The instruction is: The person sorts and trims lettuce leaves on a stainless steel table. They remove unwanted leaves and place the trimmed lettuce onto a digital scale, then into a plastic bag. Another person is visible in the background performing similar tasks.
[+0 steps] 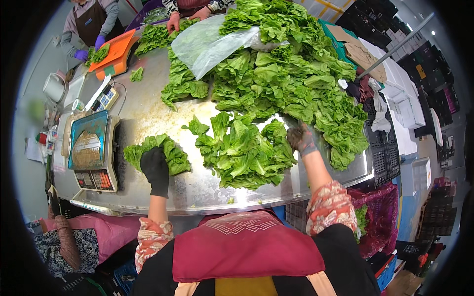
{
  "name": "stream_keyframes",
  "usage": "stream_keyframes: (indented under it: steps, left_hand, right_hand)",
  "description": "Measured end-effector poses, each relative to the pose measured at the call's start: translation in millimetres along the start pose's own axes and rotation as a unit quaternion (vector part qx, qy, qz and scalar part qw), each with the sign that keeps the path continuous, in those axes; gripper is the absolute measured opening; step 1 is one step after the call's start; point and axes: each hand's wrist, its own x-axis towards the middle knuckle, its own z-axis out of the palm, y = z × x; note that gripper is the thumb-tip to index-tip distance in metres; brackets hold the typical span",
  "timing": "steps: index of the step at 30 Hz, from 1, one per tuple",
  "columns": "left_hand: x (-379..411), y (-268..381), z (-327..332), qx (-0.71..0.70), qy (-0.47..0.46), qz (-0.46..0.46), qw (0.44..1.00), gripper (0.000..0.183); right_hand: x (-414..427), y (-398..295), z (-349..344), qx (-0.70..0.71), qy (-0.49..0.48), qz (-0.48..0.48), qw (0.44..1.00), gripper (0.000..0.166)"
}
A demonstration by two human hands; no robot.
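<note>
My left hand (154, 168), in a black glove, grips a bunch of green lettuce leaves (178, 159) at the left of the steel table (148, 114). Its fingertips are hidden by the leaves and the glove. A loose pile of lettuce (248, 151) lies in front of me, between my two hands. My right hand (300, 140), in a dark, worn glove, is at the near edge of a large lettuce heap (266, 81), just right of the small pile. Its fingers are blurred and partly hidden, so whether they hold a leaf is unclear.
A digital scale (94, 151) with a blue tray stands left. Beyond it, a gloved person handles lettuce at an orange scale tray (113, 53). Another person's hands (200, 14) touch leaves behind a plastic sheet (214, 44). Black crates (385, 159) stand right.
</note>
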Motion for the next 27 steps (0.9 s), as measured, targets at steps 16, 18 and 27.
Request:
stream_keyframes:
  steps: [16, 18, 27]
  left_hand:
    - [3, 132, 6, -0.431, -0.132, -0.097, 0.887, 0.035]
    - [11, 155, 7, -0.565, -0.217, -0.162, 0.779, 0.039]
    - [6, 147, 11, -0.723, -0.303, -0.126, 0.608, 0.051]
  right_hand:
    - [-97, 19, -22, 0.013, -0.309, -0.018, 0.951, 0.062]
    - [-121, 32, 0, 0.037, -0.342, 0.047, 0.938, 0.064]
    - [-128, 90, 23, -0.245, -0.391, -0.088, 0.883, 0.06]
